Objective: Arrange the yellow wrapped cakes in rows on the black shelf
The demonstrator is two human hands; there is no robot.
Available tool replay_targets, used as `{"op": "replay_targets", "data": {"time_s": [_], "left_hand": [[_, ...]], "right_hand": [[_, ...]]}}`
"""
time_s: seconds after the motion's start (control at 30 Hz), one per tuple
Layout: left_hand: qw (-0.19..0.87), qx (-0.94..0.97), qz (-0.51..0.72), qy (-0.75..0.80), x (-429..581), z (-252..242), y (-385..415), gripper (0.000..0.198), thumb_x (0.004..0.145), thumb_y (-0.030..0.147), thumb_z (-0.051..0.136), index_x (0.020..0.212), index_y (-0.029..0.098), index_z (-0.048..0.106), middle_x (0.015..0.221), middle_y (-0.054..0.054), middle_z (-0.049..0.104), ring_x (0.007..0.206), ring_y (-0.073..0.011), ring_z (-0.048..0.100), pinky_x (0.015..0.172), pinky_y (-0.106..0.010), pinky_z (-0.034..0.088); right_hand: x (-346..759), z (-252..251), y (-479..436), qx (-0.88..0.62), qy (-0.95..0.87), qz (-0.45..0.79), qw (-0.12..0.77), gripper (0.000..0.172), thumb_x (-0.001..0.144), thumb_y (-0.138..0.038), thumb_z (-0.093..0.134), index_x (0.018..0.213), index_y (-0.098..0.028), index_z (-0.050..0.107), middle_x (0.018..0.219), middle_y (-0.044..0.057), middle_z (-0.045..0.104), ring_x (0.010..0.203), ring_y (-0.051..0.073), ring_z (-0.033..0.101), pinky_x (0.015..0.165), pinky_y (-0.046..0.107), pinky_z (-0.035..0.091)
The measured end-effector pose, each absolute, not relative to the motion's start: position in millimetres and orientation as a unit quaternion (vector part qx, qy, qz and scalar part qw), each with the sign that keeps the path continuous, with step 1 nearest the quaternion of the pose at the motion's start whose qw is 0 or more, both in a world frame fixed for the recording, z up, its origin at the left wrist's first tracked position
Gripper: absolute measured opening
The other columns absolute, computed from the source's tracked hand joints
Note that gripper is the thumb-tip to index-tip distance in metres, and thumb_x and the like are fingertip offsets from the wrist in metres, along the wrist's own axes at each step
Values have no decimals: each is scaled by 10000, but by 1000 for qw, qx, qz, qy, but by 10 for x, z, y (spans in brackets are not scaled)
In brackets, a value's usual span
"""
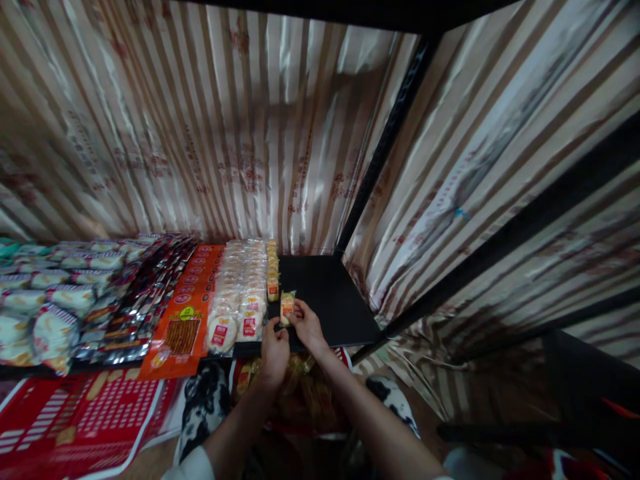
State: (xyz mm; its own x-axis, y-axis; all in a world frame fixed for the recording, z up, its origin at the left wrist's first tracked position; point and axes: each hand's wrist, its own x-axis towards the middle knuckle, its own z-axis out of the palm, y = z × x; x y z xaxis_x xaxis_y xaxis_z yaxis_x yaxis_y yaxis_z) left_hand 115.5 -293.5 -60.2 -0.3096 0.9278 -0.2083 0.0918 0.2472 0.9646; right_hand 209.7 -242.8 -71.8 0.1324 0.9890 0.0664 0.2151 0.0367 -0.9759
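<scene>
A small yellow snack packet [287, 301] with a red and orange label stands above the bare right part of the black shelf [325, 283]. My right hand [307, 327] pinches its right side. My left hand [275, 351] is curled at its lower left corner, thumb and fingertips against the packet. Just behind and to the left, a row of similar yellow packets [273, 273] runs back along the shelf. Below my forearms, a red basket [345, 357] holds many more yellow-wrapped packets [305, 393], partly hidden by my arms.
Left of the yellow row lie clear-wrapped round crackers [250, 313], orange snack bags [183, 320], dark shiny packets [130, 320] and white bags [55, 327]. Another red basket [100, 413] sits low left. A black post [383, 147] and striped curtains [250, 133] enclose the shelf.
</scene>
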Motion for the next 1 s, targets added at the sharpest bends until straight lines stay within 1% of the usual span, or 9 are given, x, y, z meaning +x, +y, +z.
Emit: {"op": "replay_targets", "data": {"time_s": [0.1, 0.2, 0.3, 0.37, 0.5, 0.6, 0.7, 0.8, 1.0], "left_hand": [[456, 375, 479, 649, 1149, -641, -2896, 326, 775, 264, 525, 1086, 178, 570, 1211, -98, 584, 1046, -188, 597, 906, -298, 474], [483, 366, 486, 630, 1151, -634, -2831, 353, 812, 248, 466, 1145, 154, 540, 1274, -119, 548, 1097, -188, 577, 951, -299, 450], [490, 373, 490, 616, 1139, -572, -2743, 394, 829, 221, 427, 1201, 114, 504, 1329, -148, 506, 1203, -201, 505, 1037, -321, 376], [486, 379, 492, 614, 1128, -522, -2683, 410, 822, 202, 428, 1214, 105, 497, 1356, -149, 484, 1258, -204, 452, 1077, -331, 327], [479, 390, 497, 609, 1125, -477, -2586, 414, 807, 181, 434, 1207, 110, 511, 1356, -135, 493, 1264, -194, 447, 1097, -318, 298], [475, 392, 495, 613, 1133, -488, -2552, 416, 821, 203, 426, 1220, 118, 506, 1365, -125, 486, 1271, -189, 439, 1097, -312, 298], [468, 400, 499, 611, 1133, -493, -2556, 393, 838, 227, 422, 1209, 151, 526, 1336, -98, 522, 1267, -187, 444, 1103, -326, 290], [464, 399, 506, 607, 1122, -480, -2579, 373, 845, 246, 426, 1187, 170, 553, 1315, -77, 545, 1259, -184, 453, 1105, -325, 288], [475, 392, 514, 598, 1098, -464, -2582, 395, 853, 254, 424, 1214, 150, 547, 1369, -88, 491, 1294, -197, 413, 1128, -362, 250]], "right_hand": [[2007, -743, -2294, -583, -543, 364, 483, 336, 691, -162, 576, 1020, -228, 596, 889, 2, 675, 775, 144, 649, 757, 296, 540], [1933, -754, -2202, -598, -549, 342, 474, 345, 694, -160, 577, 1031, -224, 606, 926, 23, 654, 784, 152, 647, 740, 294, 545], [1881, -761, -2133, -611, -552, 325, 465, 349, 692, -164, 583, 1036, -212, 615, 961, 42, 630, 797, 160, 642, 736, 292, 546], [1856, -774, -2095, -611, -554, 320, 466, 361, 695, -170, 582, 1053, -207, 614, 979, 51, 622, 819, 167, 639, 744, 295, 547], [1827, -850, -2032, -607, -558, 318, 468, 394, 710, -189, 571, 1101, -214, 607, 1040, 63, 623, 843, 181, 637, 751, 312, 550], [1825, -940, -2005, -601, -561, 327, 466, 443, 715, -198, 569, 1156, -235, 593, 1116, 65, 619, 819, 182, 641, 741, 319, 555], [1830, -1000, -2007, -590, -564, 342, 466, 489, 723, -195, 552, 1209, -241, 567, 1160, 63, 614, 817, 178, 647, 740, 311, 556], [1830, -995, -2025, -585, -572, 331, 470, 505, 733, -198, 538, 1238, -219, 549, 1195, 77, 600, 881, 186, 642, 790, 320, 544], [1797, -928, -2020, -589, -604, 280, 458, 466, 756, -185, 500, 1215, -210, 578, 1201, 75, 605, 1074, 209, 574, 937, 344, 475]]}}
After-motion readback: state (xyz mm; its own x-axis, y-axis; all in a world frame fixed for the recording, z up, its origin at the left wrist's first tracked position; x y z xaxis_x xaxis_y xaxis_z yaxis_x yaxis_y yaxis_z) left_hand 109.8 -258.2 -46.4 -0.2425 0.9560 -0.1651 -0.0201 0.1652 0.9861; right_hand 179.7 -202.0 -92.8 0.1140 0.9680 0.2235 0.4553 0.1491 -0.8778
